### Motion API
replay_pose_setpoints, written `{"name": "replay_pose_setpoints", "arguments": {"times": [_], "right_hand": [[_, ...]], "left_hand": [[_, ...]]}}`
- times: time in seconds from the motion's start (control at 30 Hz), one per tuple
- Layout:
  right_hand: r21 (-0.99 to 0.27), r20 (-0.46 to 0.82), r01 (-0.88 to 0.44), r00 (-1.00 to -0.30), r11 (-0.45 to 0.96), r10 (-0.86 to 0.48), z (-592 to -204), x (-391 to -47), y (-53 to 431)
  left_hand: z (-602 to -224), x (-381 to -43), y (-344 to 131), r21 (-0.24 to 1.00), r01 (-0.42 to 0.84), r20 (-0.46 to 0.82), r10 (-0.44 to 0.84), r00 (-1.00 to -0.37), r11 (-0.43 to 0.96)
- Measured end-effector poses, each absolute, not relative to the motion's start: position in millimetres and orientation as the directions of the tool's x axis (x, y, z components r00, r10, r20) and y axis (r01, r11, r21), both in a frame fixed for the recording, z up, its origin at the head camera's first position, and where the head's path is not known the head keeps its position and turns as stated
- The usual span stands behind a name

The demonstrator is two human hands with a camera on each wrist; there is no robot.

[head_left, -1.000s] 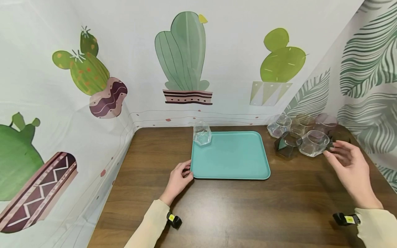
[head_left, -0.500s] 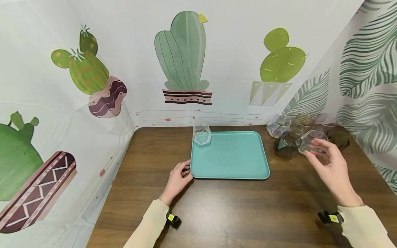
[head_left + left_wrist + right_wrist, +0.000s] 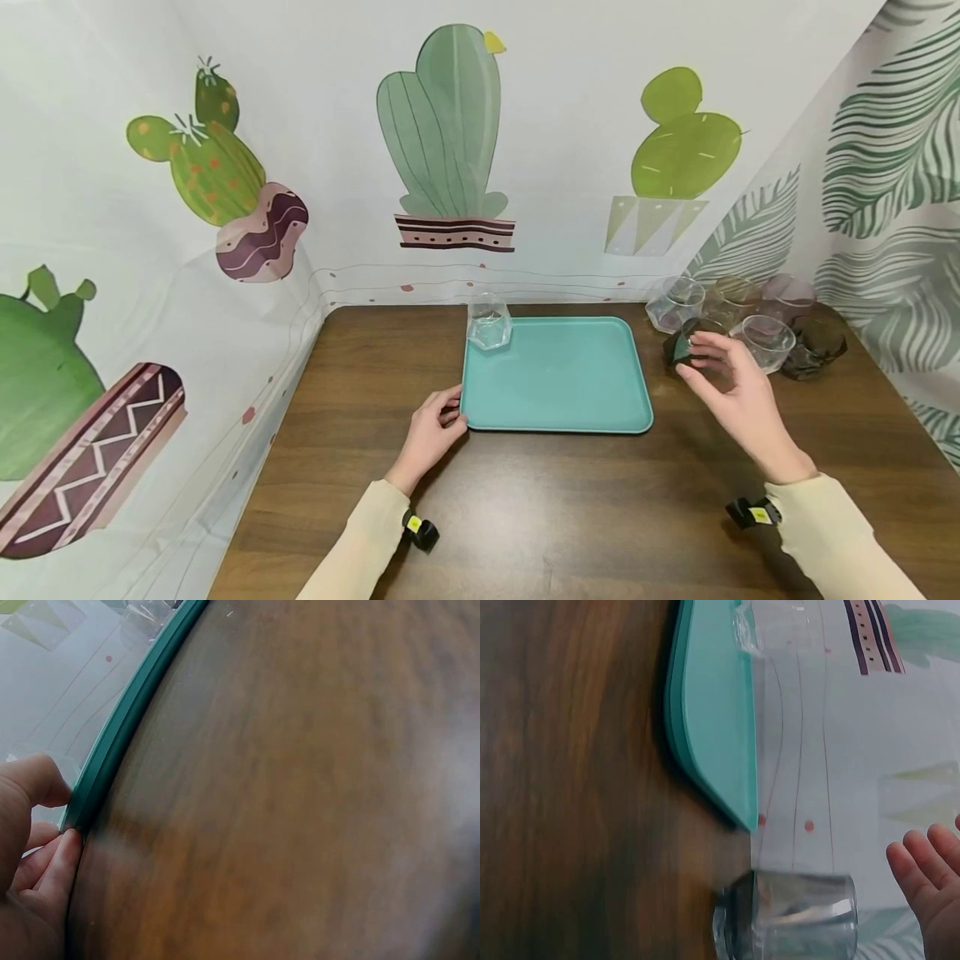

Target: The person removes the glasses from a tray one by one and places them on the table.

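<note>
At the near left corner of a turquoise tray (image 3: 558,375), my left hand (image 3: 431,433) holds the rim between thumb and fingers; the left wrist view shows the thumb and fingers (image 3: 69,844) against the tray edge (image 3: 127,712). A clear faceted glass (image 3: 489,323) stands on the tray's far left corner. My right hand (image 3: 738,396) is in front of a dark grey glass (image 3: 681,348), partly covering it. In the right wrist view, the fingers (image 3: 911,874) are extended and apart from that glass (image 3: 802,915).
More glasses stand at the back right: an iridescent clear one (image 3: 675,307), an amber one (image 3: 737,300), a purple one (image 3: 787,298), a clear one (image 3: 768,346) and a dark one (image 3: 813,346). A printed cloth wall (image 3: 562,167) borders the wooden table (image 3: 570,508).
My right hand has moved left, from beside the rightmost dark glass, past the clear glass, to the dark grey one. My left hand and the tray have stayed put.
</note>
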State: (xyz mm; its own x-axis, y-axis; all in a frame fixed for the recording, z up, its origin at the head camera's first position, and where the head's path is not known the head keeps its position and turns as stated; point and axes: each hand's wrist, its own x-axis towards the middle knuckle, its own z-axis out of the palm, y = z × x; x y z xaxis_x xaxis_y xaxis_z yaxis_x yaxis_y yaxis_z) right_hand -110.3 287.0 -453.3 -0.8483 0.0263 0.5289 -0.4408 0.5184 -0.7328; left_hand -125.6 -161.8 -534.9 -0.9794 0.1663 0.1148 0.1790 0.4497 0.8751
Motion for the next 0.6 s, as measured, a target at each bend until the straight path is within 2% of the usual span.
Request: {"name": "replay_pose_setpoints", "arguments": {"times": [0.6], "right_hand": [[-0.763, 0.478, -0.471, -0.872, 0.442, -0.103, -457, -137, 236]], "left_hand": [[-531, -124, -160, 0.873, 0.173, 0.112, 0.159, -0.981, 0.456]]}}
